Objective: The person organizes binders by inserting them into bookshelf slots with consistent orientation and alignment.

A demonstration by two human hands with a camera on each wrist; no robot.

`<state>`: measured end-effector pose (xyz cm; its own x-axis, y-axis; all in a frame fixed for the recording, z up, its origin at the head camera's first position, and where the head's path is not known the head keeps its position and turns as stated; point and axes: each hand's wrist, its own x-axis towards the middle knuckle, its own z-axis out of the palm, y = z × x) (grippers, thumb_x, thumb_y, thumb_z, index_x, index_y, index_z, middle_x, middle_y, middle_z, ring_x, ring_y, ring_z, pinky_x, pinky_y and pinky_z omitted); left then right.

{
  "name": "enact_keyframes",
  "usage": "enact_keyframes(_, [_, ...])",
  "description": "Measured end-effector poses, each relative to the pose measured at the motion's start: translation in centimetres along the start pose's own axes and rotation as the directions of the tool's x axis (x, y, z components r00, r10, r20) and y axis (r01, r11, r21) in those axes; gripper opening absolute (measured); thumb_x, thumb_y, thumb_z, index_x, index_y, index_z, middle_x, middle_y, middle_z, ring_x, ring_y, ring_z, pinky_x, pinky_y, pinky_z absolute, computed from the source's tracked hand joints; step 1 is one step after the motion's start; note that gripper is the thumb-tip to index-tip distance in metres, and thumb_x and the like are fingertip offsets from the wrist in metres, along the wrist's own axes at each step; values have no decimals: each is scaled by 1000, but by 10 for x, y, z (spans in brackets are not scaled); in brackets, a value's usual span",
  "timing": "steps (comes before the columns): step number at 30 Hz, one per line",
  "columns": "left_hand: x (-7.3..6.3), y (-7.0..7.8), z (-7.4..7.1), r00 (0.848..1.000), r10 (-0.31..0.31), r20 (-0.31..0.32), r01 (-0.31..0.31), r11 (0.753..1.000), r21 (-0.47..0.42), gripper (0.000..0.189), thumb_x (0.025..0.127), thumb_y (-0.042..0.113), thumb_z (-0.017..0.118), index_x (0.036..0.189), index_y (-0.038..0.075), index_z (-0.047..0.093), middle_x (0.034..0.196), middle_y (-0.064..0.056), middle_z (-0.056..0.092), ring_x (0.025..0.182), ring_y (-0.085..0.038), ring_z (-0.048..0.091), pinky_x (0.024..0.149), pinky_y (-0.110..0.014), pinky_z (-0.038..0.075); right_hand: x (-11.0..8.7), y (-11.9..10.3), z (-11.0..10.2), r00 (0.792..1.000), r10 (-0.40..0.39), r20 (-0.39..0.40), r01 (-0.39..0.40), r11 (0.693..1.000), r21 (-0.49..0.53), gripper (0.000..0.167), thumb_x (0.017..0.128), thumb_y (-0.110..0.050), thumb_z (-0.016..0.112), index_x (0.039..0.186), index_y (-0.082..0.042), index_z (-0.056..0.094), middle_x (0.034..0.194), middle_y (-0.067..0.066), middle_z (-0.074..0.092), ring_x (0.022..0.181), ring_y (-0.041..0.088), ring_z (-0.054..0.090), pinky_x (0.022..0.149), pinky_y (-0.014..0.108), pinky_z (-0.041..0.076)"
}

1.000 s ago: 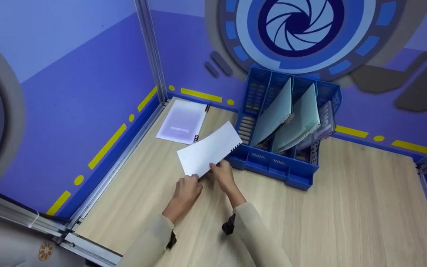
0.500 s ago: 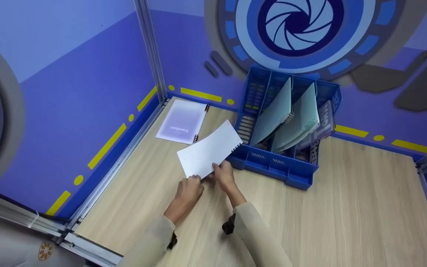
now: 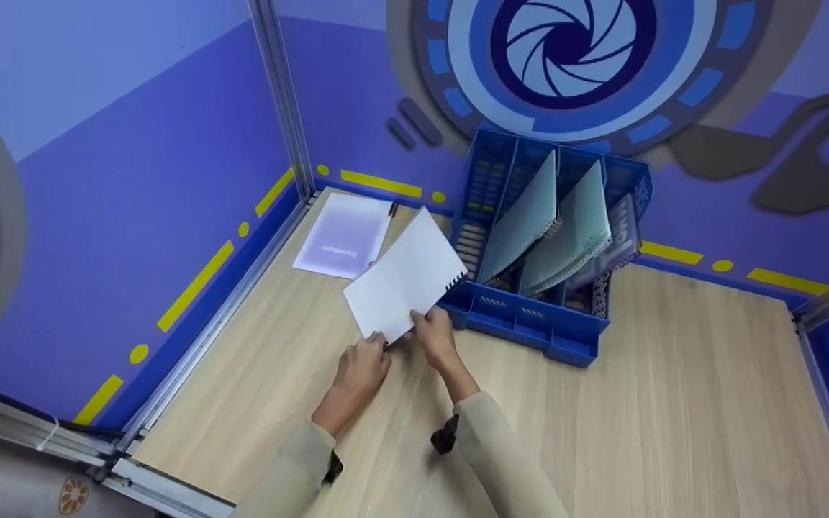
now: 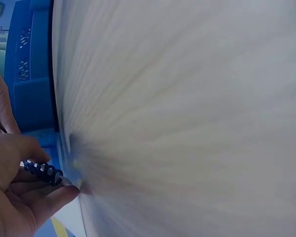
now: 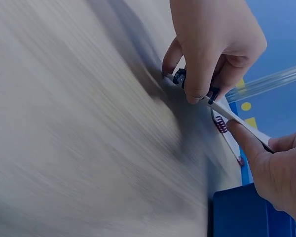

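Both hands hold a white notebook (image 3: 406, 277) with black ring binding, tilted above the wooden table. My left hand (image 3: 362, 368) pinches its near corner; in the left wrist view the thumb and fingers of the left hand (image 4: 19, 182) close around the black rings (image 4: 42, 171). My right hand (image 3: 435, 337) grips the near edge, thumb on the white face, fingers mostly hidden beneath. From the right wrist view the notebook shows nearly edge-on, with the right hand (image 5: 281, 170) at lower right and the left hand (image 5: 214, 44) at the top.
A blue divided file rack (image 3: 522, 324) stands right of the notebook against the back wall. Several spiral notebooks (image 3: 573, 230) lean in its compartments. A purple-white notebook (image 3: 342, 234) lies flat in the back left corner. Metal frame rails edge the table (image 3: 659, 403).
The held notebook has tipped so more of its white face shows, its far corner rising over the flat notebook. Both hands keep their grip. The head view has shifted slightly.
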<state>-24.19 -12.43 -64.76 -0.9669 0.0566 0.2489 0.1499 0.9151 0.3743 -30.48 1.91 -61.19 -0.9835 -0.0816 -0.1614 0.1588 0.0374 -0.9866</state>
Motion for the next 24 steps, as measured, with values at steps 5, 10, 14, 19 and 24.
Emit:
enact_keyframes(5, [4,3,-3,1000,15,-8,-15,1000,13,15,90,8,69,103,1,68,100,-13,73,83,-34,73,64,-46,56,0,-5,-3,1000,4,-29,-4,1000,1,13,102,-1,54,97,11,57,93,20,62,79,25,69,74,40,60])
enact_keyframes(10, [6,7,-3,998,43,-41,-42,999,16,20,92,8,71,110,0,69,113,-13,71,99,-34,72,73,-45,59,2,-9,-8,998,6,-66,-7,1000,-28,17,102,-3,55,86,3,55,88,17,63,72,21,68,65,30,59])
enact_keyframes(14, [6,11,-1,991,87,-107,-85,996,19,29,91,10,74,117,0,67,120,-14,68,106,-34,68,78,-44,59,0,-15,-14,997,-16,-82,15,1000,-8,21,101,-4,56,81,0,52,85,15,61,69,17,67,64,29,58])
enact_keyframes(19, [9,13,1,967,126,-221,-136,990,-32,37,97,20,68,128,-1,64,131,-19,63,115,-38,63,87,-47,56,-4,-28,-26,994,-57,-96,67,992,108,16,102,-2,53,90,8,54,97,24,63,85,28,73,74,34,60])
enact_keyframes(24, [14,12,2,957,105,-271,-140,984,-114,44,102,22,58,136,-6,57,139,-26,56,121,-43,59,93,-52,52,-7,-46,-39,988,-90,-125,116,969,217,14,104,0,49,98,13,52,111,29,60,98,34,71,82,37,59])
